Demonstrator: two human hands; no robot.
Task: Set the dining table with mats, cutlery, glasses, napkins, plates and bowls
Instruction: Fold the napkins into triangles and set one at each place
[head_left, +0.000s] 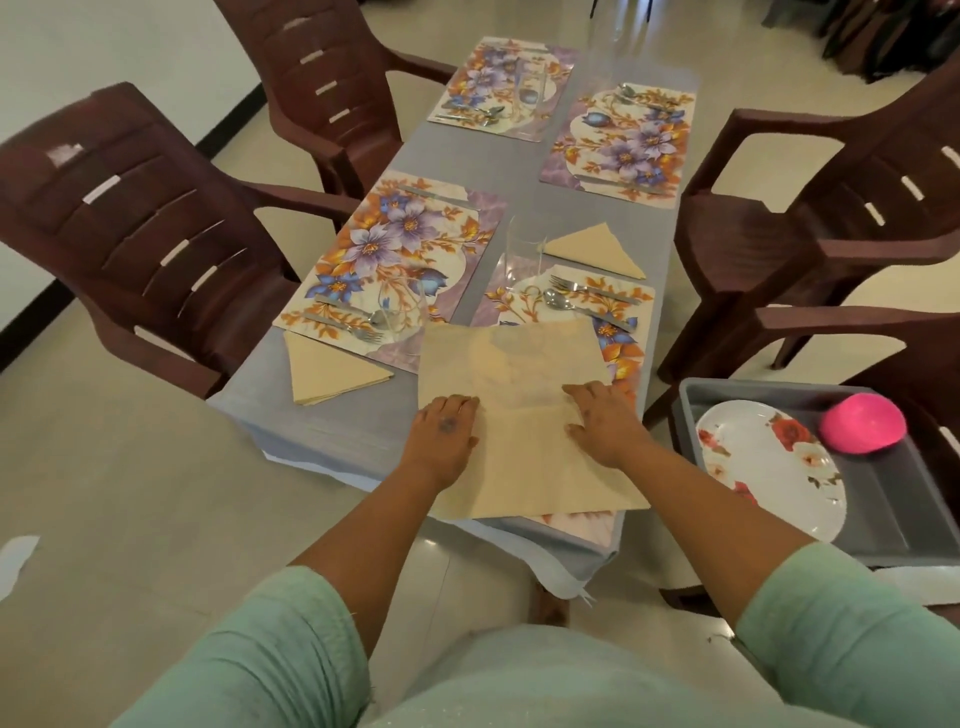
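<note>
Napkin folding in hand at the near end of the grey-clothed worktop (447, 156). Large beige paper napkin (519, 415) spread flat, overlapping the near right floral placemat (618, 343). Left hand (447, 431) flat on the napkin's left edge, fingers straight, nothing clamped in its grip. Right hand (602, 421) flat near the right edge, fingers likewise extended, pressing rather than pinching.

To do well: probably a corner-to-corner fold, matching the two finished beige triangular napkins, one beside the near left mat (332, 371) and one beyond the near right mat (595, 249). Best to hold one hand as anchor, lift the opposite corner, line up edges before creasing, then smooth outward. Care needed near the clear drinking glass (522, 254) and the fork and spoon pair (582, 299) just beyond the napkin.

Hard to make out: mat beneath the napkin mostly covered; glasses nearly invisible against the patterns; far mats' cutlery small and blurred. Grey plastic bin (883, 499) at right, holding a white floral plate (769, 467) and a pink bowl (862, 423); how many plates lie stacked cannot be told.
</note>
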